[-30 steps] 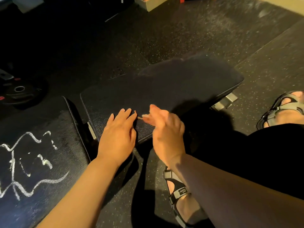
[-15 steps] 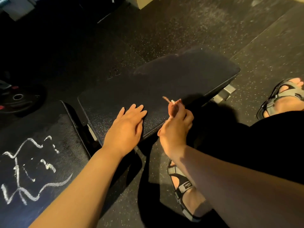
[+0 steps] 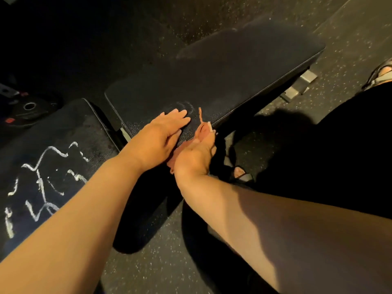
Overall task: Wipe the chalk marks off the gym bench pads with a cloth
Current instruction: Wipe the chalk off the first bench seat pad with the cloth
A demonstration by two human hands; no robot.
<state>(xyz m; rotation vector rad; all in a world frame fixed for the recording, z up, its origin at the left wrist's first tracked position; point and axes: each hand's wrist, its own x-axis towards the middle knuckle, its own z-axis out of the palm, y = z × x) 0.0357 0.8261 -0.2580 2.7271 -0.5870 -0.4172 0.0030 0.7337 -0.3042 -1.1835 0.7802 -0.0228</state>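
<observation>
Cloth [image 3: 200, 116] looked thin, limp, best bunched mid-fold; right hand [image 3: 195, 155] gripped it, left hand [image 3: 159, 136] lay flat, empty.

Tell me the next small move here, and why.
Probably free the right hand: it pinches a thin pinkish stick, no cloth is in view, and the white chalk marks on the adjoining pad are unwiped. The left hand lies flat on the long pad, beside a faint ring.
</observation>
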